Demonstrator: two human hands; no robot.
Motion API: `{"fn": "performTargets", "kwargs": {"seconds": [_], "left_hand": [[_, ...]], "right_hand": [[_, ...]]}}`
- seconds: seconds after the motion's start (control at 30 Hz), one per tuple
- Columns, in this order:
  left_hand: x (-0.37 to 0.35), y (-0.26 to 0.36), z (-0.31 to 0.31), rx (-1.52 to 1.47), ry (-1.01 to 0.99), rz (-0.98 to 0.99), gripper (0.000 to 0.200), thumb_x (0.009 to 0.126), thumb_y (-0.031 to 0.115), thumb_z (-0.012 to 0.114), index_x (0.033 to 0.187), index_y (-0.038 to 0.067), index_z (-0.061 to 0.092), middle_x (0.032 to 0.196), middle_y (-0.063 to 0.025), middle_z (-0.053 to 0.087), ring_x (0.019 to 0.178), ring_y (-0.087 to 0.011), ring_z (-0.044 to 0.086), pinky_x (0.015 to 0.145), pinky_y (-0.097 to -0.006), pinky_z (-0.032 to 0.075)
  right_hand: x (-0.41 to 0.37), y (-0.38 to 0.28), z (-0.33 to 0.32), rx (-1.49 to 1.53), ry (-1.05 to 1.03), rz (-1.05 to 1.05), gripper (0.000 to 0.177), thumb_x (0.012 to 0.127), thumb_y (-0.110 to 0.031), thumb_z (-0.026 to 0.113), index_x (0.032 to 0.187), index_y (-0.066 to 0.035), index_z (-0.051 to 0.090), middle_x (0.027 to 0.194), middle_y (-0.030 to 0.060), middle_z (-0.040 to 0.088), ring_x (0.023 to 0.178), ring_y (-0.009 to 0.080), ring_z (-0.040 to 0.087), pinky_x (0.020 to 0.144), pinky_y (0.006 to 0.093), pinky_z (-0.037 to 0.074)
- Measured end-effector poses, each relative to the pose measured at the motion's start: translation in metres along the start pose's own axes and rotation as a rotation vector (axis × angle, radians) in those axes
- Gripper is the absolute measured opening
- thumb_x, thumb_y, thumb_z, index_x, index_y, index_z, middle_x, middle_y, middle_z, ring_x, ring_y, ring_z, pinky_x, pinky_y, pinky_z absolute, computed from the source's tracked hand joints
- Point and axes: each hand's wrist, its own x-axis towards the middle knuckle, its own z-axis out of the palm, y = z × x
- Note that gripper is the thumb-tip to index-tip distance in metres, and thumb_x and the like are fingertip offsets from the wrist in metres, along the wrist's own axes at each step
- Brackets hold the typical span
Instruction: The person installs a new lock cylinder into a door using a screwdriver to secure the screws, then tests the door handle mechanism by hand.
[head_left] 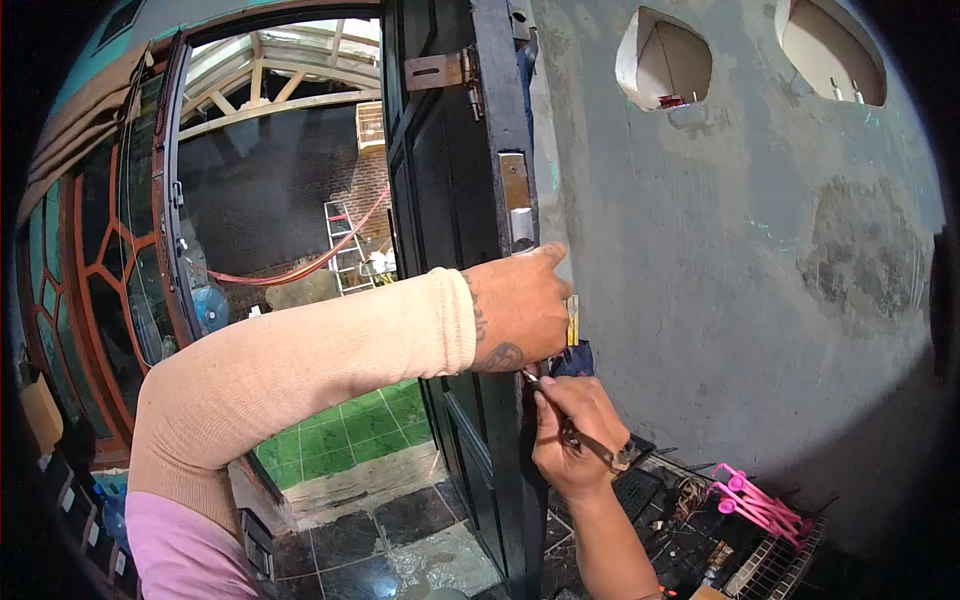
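A dark panelled door (445,170) stands ajar, its narrow edge facing me. My left hand (522,308), in a beige sleeve, is closed over that edge below a metal lock plate (515,185) with a silver cylinder (522,226). Its fingers curl to the far side and are partly hidden. A yellow strip with marks (572,320) and a dark blue cloth-like thing (574,358) show just beyond the hand. Lower down, my right hand (580,435) pinches a thin dark tool with a pale tip (531,377), the tip close to the door edge under my left wrist.
A rusty hasp (436,72) juts from the door's upper part. The grey wall (690,260) rises at right. Pink plastic parts (760,503), a wire rack (775,568) and loose bits lie on the floor there. Through the doorway are green tiles (350,433) and a ladder (345,245).
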Motion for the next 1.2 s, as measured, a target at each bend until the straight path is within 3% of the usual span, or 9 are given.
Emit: {"fn": "performTargets", "kwargs": {"seconds": [0.43,0.53,0.73,1.03,1.13,1.2], "left_hand": [[0.000,0.000,0.003,0.032,0.033,0.005,0.009,0.078,0.027,0.074,0.079,0.018,0.073,0.074,0.0069,0.067,0.091,-0.0132,0.066,0.094,-0.0388,0.044],[0.000,0.000,0.005,0.041,0.058,0.017,0.017,0.084,0.032,0.074,0.074,0.019,0.076,0.074,0.0022,0.072,0.080,-0.0131,0.069,0.090,-0.0376,0.045],[0.001,-0.001,0.007,0.042,0.044,0.024,0.019,0.085,0.033,0.075,0.072,0.019,0.075,0.070,0.0027,0.070,0.073,-0.0122,0.066,0.085,-0.0360,0.044],[0.000,0.000,0.004,0.059,0.048,0.023,0.019,0.085,0.033,0.074,0.074,0.018,0.076,0.070,0.0017,0.071,0.074,-0.0136,0.067,0.085,-0.0369,0.045],[0.001,0.001,0.004,0.029,-0.010,-0.009,0.009,0.076,0.027,0.075,0.073,0.019,0.073,0.071,0.0080,0.066,0.088,-0.0124,0.066,0.094,-0.0384,0.044],[0.002,0.001,0.004,0.031,0.005,-0.009,0.009,0.076,0.028,0.075,0.073,0.019,0.073,0.070,0.0081,0.066,0.087,-0.0122,0.066,0.092,-0.0375,0.044]], "right_hand": [[0.002,-0.009,0.000,-0.075,-0.005,0.036,0.019,0.078,0.010,0.075,0.094,0.005,0.067,0.082,0.0169,0.069,0.070,0.0299,0.069,0.064,0.0347,0.055],[0.001,-0.009,0.001,-0.045,-0.010,0.047,0.019,0.078,0.010,0.074,0.094,0.005,0.066,0.082,0.0180,0.069,0.071,0.0297,0.069,0.065,0.0345,0.055],[0.000,-0.011,0.003,-0.033,-0.029,0.122,0.020,0.078,0.010,0.072,0.097,0.006,0.067,0.083,0.0188,0.069,0.072,0.0295,0.069,0.066,0.0340,0.055],[0.000,-0.012,0.005,-0.112,-0.034,0.144,0.018,0.079,0.005,0.076,0.096,0.004,0.069,0.081,0.0175,0.068,0.071,0.0297,0.068,0.065,0.0347,0.054],[0.003,-0.015,0.005,-0.111,-0.040,0.177,0.016,0.079,0.005,0.076,0.093,0.004,0.069,0.081,0.0164,0.067,0.070,0.0293,0.067,0.063,0.0344,0.053],[0.004,-0.015,0.005,-0.120,-0.050,0.178,0.014,0.079,0.004,0.077,0.090,0.003,0.069,0.080,0.0155,0.067,0.069,0.0288,0.067,0.062,0.0341,0.053]]}}
